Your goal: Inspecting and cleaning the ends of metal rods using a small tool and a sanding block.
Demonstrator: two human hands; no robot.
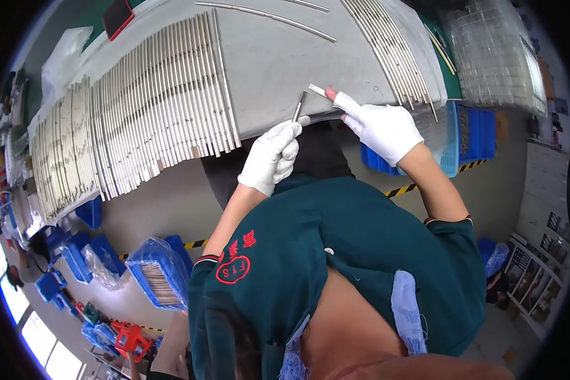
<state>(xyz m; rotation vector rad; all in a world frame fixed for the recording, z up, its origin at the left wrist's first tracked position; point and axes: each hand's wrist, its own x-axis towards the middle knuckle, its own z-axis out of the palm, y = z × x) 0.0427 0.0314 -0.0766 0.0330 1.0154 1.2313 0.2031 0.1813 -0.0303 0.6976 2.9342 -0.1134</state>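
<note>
My left hand (271, 157), in a white glove, is closed around a short dark metal rod (300, 105) that points up and away from me. Opposite it, my right hand (381, 132) wears a white glove with bare fingertips showing. A short, flat silvery strip (316, 90) sticks out from its index fingertip, over the near edge of the grey-covered table (285, 69). The underside of that grip is hidden. The rod and the strip are apart.
Rows of slim metal rods (164, 95) cover the table's left; another row (392, 50) lies at the right. Loose rods (266, 15) lie at the far side. A red-edged phone (117, 19) is far left. Blue bins (478, 133) stand to the right below table height.
</note>
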